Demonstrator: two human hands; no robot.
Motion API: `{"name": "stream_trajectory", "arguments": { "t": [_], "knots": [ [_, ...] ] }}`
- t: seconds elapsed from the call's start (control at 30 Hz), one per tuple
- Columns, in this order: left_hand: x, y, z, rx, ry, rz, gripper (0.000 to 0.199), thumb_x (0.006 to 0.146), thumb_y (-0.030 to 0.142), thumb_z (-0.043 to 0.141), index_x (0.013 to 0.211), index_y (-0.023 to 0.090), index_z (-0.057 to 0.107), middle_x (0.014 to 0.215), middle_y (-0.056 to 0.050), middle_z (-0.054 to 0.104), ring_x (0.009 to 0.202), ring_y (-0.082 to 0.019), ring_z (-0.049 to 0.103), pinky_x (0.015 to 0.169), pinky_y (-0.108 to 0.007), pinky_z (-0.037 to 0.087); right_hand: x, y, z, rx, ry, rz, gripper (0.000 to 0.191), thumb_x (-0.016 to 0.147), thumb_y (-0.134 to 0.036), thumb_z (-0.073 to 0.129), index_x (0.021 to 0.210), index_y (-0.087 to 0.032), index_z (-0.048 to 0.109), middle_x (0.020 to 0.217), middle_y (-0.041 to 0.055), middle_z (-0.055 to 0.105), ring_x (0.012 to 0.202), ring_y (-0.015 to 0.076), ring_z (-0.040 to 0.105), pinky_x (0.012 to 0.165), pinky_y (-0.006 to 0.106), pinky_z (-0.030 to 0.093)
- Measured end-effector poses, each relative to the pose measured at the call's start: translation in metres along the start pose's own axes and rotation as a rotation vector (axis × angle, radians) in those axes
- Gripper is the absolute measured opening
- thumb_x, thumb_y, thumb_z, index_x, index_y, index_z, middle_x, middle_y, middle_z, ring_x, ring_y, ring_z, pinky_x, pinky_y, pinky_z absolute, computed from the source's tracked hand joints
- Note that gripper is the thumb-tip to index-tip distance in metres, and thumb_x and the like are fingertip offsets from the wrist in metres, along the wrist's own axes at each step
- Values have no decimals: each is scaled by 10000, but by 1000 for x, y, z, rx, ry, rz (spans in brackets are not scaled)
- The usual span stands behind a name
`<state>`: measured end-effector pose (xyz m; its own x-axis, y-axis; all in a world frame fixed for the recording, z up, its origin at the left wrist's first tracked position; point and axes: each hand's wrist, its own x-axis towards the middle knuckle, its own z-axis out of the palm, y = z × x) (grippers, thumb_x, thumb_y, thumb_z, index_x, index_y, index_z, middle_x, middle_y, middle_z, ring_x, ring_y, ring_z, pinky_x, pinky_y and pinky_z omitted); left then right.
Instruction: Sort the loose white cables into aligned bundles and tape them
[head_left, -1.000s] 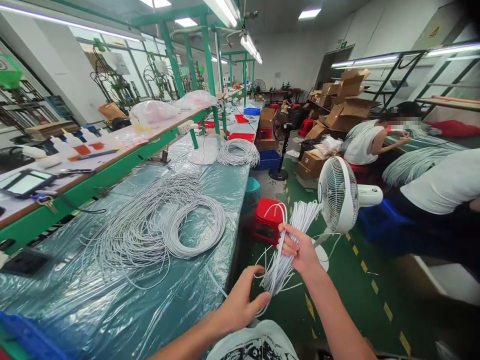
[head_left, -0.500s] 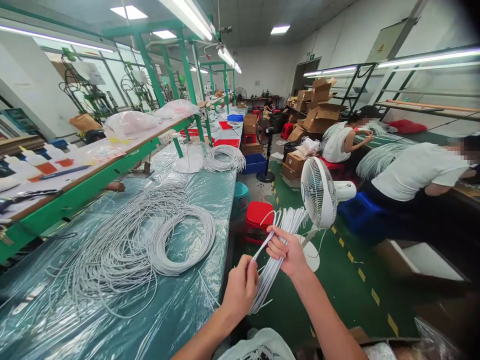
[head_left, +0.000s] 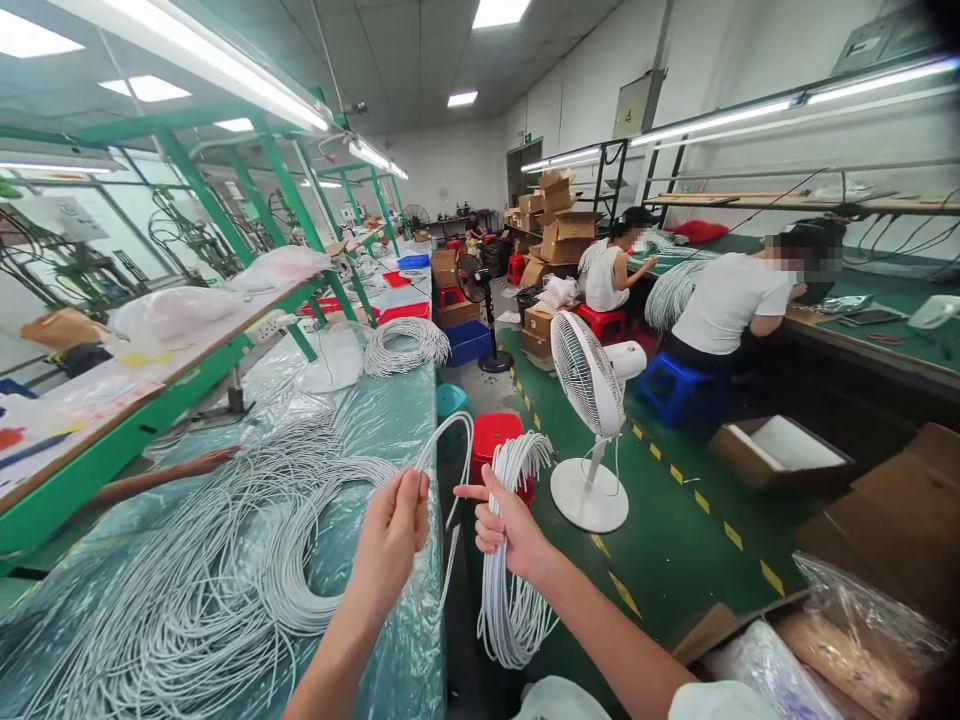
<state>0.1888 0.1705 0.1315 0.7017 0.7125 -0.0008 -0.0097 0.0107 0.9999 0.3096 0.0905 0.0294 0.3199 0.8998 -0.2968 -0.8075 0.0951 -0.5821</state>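
Note:
My right hand (head_left: pixel 510 525) is wrapped round a long bundle of looped white cable (head_left: pixel 495 610), its forefinger stretched out to the left. The bundle hangs upright past the table's edge. My left hand (head_left: pixel 394 530) is closed in a pinch on a loose length of cable (head_left: pixel 466 430), which bows up and over between my hands and hangs down. The bundle's upper loops flop to the right. On the plastic-covered table (head_left: pixel 397 660) to my left lie a large loose heap of white cables (head_left: pixel 187 570) and a round cable coil (head_left: pixel 281 575), partly hidden by my left arm.
Another person's hand (head_left: pixel 210 462) reaches over the heap from the left. A further coil (head_left: pixel 405 348) lies farther along the table. A white fan (head_left: pixel 589 375) stands in the aisle beside a red stool (head_left: pixel 496 432). Two people sit at the right bench. Opened boxes stand lower right.
My hands have drawn apart, the left one going left with the cable, which now bows between them. The bundle hangs more upright. The view has swung right, and another person's arm reaches farther in.

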Motion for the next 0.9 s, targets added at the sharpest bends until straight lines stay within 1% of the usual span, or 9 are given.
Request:
{"name": "stream_trajectory", "arguments": {
  "t": [0.1,0.2,0.27,0.37,0.5,0.6,0.7,0.8,0.9],
  "knots": [
    [11,-6,9,37,-71,-16,482,797,653,562,688,204,422,521,111,238,411,-44,181,379,-172,178,-2,7,2,4,-3,14,596,879,-682,532,934,-103,663,354,-119,254,326,70,167,334,200,217],
    [18,-34,16,113,-123,-50,459,815,631,530,673,209,418,519,104,257,409,-53,186,374,-182,188,-4,11,5,34,-1,20,597,847,-733,522,848,-145,627,348,-120,262,314,66,177,330,193,221],
    [19,-53,18,189,-130,-31,446,831,607,512,656,205,432,517,92,291,410,-59,222,382,-189,216,-4,13,7,44,13,17,602,804,-771,535,781,-171,590,341,-121,264,305,63,180,323,186,217],
    [16,-67,19,290,-178,-3,447,850,596,474,645,201,445,528,66,363,436,-78,316,409,-198,280,-3,16,10,25,33,15,612,750,-797,569,664,-194,512,329,-116,265,291,61,190,306,184,211],
    [12,-64,19,397,-267,-12,454,847,616,430,649,208,427,577,37,443,493,-111,420,457,-226,366,2,22,11,-14,120,34,603,757,-732,627,559,-204,414,327,-104,272,286,63,242,311,189,241],
    [11,-63,16,458,-323,-49,426,865,592,401,664,216,415,597,24,476,507,-132,461,475,-245,384,5,26,10,-18,141,75,552,784,-593,672,514,-208,382,322,-99,270,285,64,253,318,193,243],
    [8,-66,12,549,-339,-83,368,916,504,354,693,221,428,616,3,526,524,-153,509,497,-252,389,5,29,10,-14,129,93,490,806,-449,632,474,-213,359,315,-90,262,282,66,241,324,197,226],
    [0,-65,12,747,-289,4,302,942,386,356,740,212,497,652,-24,576,556,-164,543,536,-252,358,4,30,12,-11,143,62,377,770,-351,596,476,-204,413,328,-75,311,289,74,264,328,203,211],
    [-12,-60,15,879,-261,39,209,932,313,405,872,199,570,693,-48,627,585,-183,585,560,-259,334,3,28,13,-3,177,7,215,704,-293,604,543,-170,537,433,-35,488,353,83,387,352,199,246]
  ]
}}
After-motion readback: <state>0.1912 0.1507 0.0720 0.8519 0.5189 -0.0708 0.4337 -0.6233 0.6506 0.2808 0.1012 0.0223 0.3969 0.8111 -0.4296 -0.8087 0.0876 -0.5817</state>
